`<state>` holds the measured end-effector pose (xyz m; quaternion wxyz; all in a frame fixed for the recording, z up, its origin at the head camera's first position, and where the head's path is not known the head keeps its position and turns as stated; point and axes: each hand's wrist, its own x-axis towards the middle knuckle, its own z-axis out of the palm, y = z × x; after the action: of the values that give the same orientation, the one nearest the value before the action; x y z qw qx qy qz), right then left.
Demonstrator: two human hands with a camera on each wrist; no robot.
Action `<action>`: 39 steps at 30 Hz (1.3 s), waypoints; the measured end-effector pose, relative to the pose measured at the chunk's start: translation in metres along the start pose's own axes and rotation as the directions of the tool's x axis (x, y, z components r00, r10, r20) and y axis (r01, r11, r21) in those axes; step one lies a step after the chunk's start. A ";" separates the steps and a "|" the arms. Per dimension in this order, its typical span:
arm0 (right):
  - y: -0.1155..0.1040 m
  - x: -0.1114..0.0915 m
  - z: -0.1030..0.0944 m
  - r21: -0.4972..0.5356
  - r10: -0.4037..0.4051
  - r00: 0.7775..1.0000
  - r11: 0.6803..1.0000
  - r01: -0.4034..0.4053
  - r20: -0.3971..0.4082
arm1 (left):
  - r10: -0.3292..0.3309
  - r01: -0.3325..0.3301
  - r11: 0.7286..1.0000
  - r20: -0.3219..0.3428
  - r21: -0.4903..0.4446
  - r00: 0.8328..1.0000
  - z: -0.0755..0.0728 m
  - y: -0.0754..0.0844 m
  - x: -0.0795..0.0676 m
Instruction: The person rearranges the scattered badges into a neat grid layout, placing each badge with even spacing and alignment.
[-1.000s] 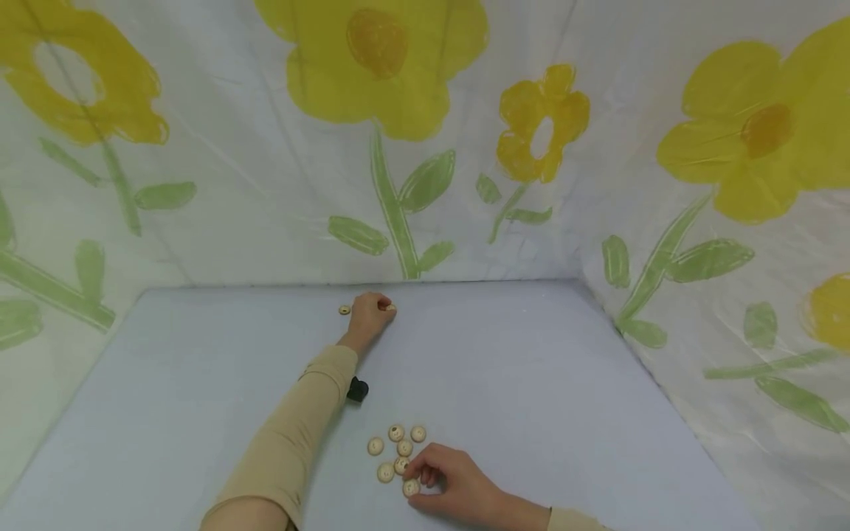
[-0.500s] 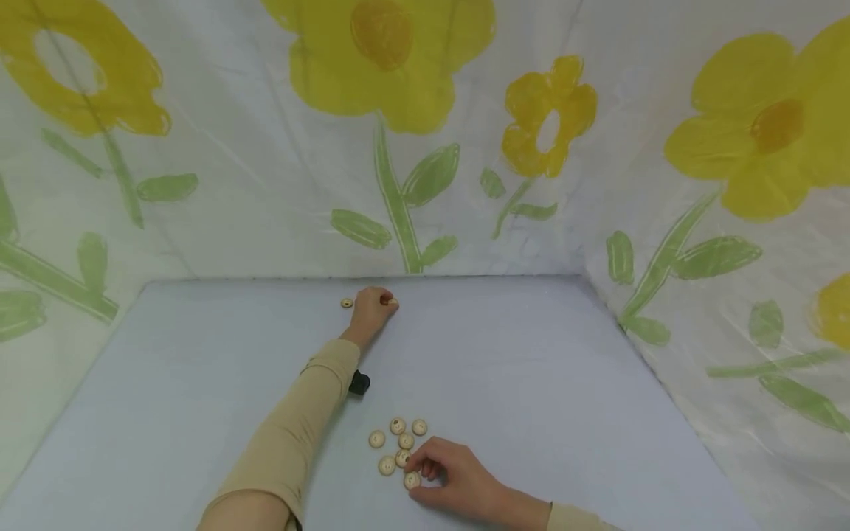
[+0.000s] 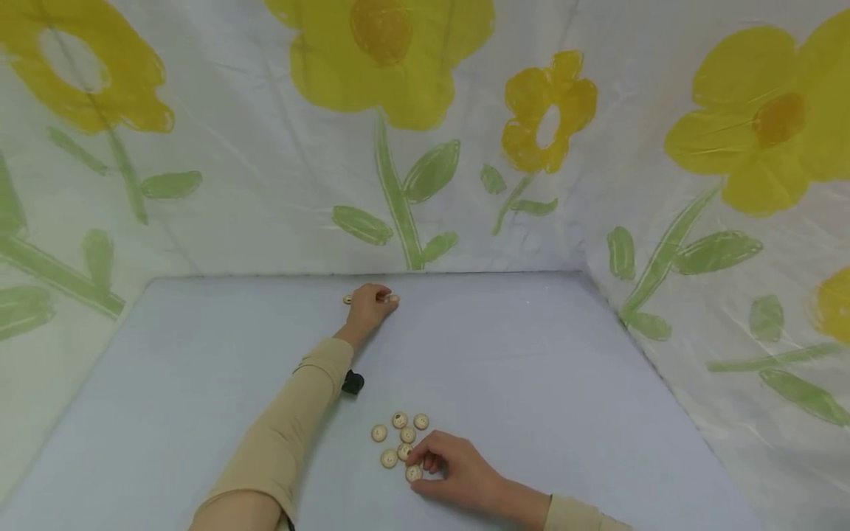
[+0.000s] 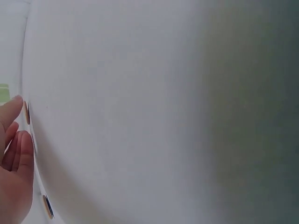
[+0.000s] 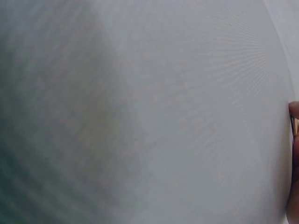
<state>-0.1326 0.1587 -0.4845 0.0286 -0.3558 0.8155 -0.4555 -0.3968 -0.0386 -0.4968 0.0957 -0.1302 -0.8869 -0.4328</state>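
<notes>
At the far side of the table, my left hand (image 3: 369,306) pinches a small round wooden disc (image 3: 394,299) between thumb and finger. Another disc (image 3: 347,299) lies just left of that hand, partly covered by it. In the left wrist view, one disc (image 4: 26,112) sits by the fingertips and a second (image 4: 48,206) farther down. Near the front, my right hand (image 3: 458,472) holds a pale disc (image 3: 413,473) flat on the table between thumb and index finger. Several similar discs (image 3: 389,459) with dark markings lie grouped beside it.
A black object (image 3: 353,383) shows beside the left sleeve (image 3: 292,405); its kind is unclear. The pale table (image 3: 531,369) meets a white sheet (image 3: 265,184) painted with yellow flowers at the back and sides.
The head view has shifted slightly. My left hand has moved a little left, covering more of the disc beside it. The right hand keeps its place at its disc.
</notes>
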 end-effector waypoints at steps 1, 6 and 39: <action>-0.004 0.001 -0.002 -0.001 0.001 1.000 1.000 -0.001 0.000 | -0.011 0.011 1.000 0.005 -0.017 1.000 -0.001 -0.001 -0.001; -0.013 0.002 -0.006 -0.008 0.000 1.000 1.000 0.000 -0.003 | -0.060 0.064 0.992 0.044 -0.108 0.997 -0.006 -0.005 -0.005; 0.029 0.000 0.005 -0.021 -0.073 0.997 0.997 0.074 0.038 | -0.073 0.187 0.912 0.304 -0.366 0.950 -0.044 0.008 -0.088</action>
<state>-0.1471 0.1646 -0.5099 0.0229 -0.3942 0.8062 -0.4405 -0.3081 -0.0817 -0.4896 -0.0898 -0.1475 -0.7939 -0.5830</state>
